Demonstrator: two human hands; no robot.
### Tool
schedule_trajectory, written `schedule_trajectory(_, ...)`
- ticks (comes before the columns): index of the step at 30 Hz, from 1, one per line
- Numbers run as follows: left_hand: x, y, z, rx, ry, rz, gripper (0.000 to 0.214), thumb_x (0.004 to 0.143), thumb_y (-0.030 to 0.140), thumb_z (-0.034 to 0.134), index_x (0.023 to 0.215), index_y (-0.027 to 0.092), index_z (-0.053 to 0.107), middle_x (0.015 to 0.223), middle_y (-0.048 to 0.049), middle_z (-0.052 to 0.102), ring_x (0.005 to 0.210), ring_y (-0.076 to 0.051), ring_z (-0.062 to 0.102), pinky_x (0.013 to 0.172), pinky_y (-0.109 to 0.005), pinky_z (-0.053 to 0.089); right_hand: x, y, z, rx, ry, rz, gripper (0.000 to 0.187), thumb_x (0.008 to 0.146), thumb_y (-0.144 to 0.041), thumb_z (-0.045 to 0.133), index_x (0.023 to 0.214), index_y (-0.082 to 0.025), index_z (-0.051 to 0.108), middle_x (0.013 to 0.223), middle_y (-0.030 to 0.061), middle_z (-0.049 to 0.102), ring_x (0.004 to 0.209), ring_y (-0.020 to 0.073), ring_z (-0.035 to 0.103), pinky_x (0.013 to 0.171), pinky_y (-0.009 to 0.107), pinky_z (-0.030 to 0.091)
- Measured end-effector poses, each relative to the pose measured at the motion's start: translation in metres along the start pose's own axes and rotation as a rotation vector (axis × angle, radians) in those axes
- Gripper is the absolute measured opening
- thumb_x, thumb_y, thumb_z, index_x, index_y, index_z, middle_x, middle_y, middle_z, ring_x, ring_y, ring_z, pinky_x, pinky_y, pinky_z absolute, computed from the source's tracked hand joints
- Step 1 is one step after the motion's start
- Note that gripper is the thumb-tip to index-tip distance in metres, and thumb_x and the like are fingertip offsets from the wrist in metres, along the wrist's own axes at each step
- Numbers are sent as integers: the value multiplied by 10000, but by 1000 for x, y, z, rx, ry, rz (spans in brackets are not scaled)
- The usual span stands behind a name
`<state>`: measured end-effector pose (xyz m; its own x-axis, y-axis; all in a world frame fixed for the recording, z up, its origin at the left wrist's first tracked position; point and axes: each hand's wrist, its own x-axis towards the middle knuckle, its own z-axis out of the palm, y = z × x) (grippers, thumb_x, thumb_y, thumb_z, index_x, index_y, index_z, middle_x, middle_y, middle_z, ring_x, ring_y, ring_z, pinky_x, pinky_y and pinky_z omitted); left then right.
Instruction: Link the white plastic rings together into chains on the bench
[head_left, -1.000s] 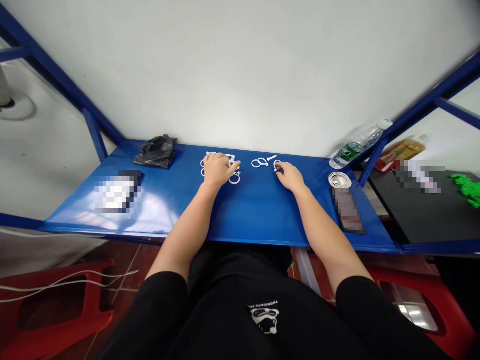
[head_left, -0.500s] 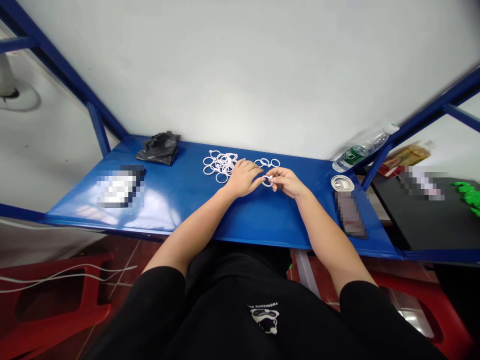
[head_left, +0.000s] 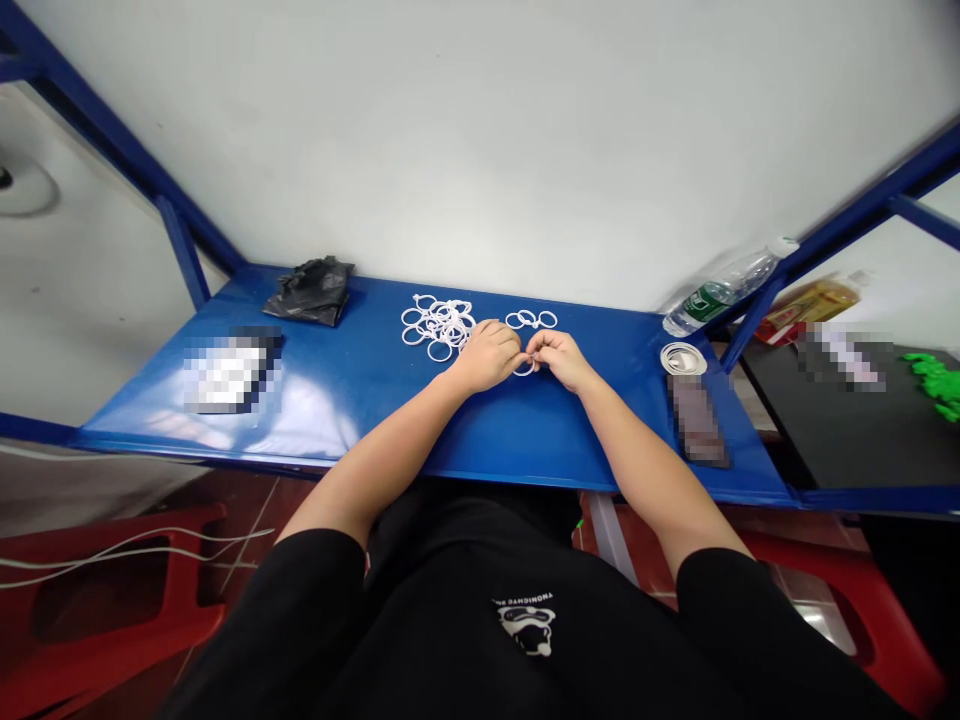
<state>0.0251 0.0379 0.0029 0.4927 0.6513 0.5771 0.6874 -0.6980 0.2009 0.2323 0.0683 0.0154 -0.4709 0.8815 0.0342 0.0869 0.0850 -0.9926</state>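
Note:
My left hand [head_left: 489, 354] and my right hand [head_left: 556, 357] meet above the middle of the blue table [head_left: 360, 400]. Both pinch the same small white ring [head_left: 524, 367] between their fingertips, fingers curled. A heap of several white rings [head_left: 437, 324] lies just behind my left hand. A short row of three white rings [head_left: 531, 320] lies behind my right hand, near the wall.
A crumpled black bag [head_left: 311, 291] lies at the back left, a blurred flat item [head_left: 229, 373] in front of it. At the right are a coiled white cable [head_left: 682, 358], a blurred phone [head_left: 696, 420] and a lying water bottle [head_left: 720, 288]. Red stools [head_left: 105, 610] flank my legs.
My left hand left the ring heap and my right hand left the row; both came together at the table's middle and now pinch one ring. The view shifted slightly.

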Motion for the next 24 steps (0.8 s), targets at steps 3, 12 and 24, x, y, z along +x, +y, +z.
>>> schedule_trajectory(3,1,2,3,0,9,-13,376,1103,424,507,873,213,718,1042,-83,750,1039,-242,635,1045,-468,448,2,2,3,-50,38,-41,139,630,-225,557,747,-220,633,689,-15,632,606,142,539,614,287,464)
schedule_trajectory(12,-2,-12,-9,-11,218,-136,302,1067,387,551,833,230,660,1099,-88,751,1109,-254,650,1035,-490,464,-3,6,-5,-583,115,-287,697,811,-179,596,1502,-269,589,1504,121,561,784,170,637,862,413,578)
schedule_trajectory(24,-14,-49,-25,107,319,-728,326,955,385,706,669,238,655,1113,-73,775,1239,-338,584,1289,-675,76,12,5,-21,-970,80,39,773,936,-345,652,1667,-232,426,1739,129,382,1546,380,454,1228,554,446)
